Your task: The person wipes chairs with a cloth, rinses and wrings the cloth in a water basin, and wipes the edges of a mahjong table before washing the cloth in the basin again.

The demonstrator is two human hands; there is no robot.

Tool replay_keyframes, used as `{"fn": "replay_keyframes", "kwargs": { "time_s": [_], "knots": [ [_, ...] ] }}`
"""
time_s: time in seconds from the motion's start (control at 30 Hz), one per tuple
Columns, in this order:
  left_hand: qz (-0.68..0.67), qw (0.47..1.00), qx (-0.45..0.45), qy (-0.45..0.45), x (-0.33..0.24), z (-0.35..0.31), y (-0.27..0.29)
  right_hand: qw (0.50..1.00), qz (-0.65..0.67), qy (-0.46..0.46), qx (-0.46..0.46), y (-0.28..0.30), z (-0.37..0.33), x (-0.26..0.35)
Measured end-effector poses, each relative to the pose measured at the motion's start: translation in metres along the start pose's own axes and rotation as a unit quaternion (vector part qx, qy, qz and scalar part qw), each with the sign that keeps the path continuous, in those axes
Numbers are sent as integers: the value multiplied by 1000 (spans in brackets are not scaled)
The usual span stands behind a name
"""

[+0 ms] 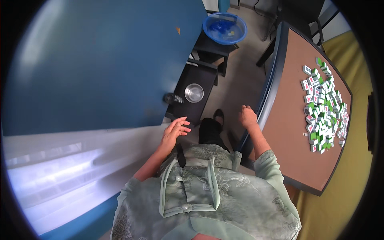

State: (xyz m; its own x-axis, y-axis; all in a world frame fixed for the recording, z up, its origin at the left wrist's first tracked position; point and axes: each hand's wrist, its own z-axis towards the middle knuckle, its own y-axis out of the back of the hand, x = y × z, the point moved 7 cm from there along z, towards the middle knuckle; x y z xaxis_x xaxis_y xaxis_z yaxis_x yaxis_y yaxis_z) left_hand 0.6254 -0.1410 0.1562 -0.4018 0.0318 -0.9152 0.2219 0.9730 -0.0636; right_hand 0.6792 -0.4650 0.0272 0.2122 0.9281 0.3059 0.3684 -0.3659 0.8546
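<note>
My left hand [175, 133] hangs in the air near the front corner of the blue tabletop, its fingers stretched out and apart with nothing in them. Beyond it, a dark bench [200, 76] bears a round metal bowl [194, 94]. A dark, see-through vessel [173, 98], perhaps a cup or jar, lies beside the bowl. My right hand [248, 117] is curled closed next to the rim of the mahjong table [278, 120], and I see nothing held in it. Green-backed white mahjong tiles [320, 106] lie in a loose heap toward that table's far right side.
The large blue tabletop [100, 68] fills the left. Farther off, a blue basin [225, 40] holding water and something blue stands on a dark stool [216, 50]. A narrow strip of floor [240, 76] runs between the tables. Yellow cloth [348, 176] hangs at right.
</note>
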Motion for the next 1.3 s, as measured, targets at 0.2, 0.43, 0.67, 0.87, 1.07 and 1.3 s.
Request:
{"fn": "replay_keyframes", "kwargs": {
  "time_s": [0.2,0.43,0.67,0.87,1.07,1.3],
  "knots": [
    [-73,997,-17,29,-57,84,30,993,106,13,42,14,127,0],
    [-215,967,58,122,-70,290,5,972,194,85,-99,114,336,51],
    [-356,910,-38,208,-47,500,-32,986,139,64,-59,111,537,65],
    [-422,876,-38,230,-34,569,-42,999,22,38,-31,100,619,81],
    [-447,857,-49,251,-16,612,-46,996,27,84,-14,54,627,95],
    [-533,769,-117,332,23,661,-54,933,256,243,-68,124,577,128]
  ]
}}
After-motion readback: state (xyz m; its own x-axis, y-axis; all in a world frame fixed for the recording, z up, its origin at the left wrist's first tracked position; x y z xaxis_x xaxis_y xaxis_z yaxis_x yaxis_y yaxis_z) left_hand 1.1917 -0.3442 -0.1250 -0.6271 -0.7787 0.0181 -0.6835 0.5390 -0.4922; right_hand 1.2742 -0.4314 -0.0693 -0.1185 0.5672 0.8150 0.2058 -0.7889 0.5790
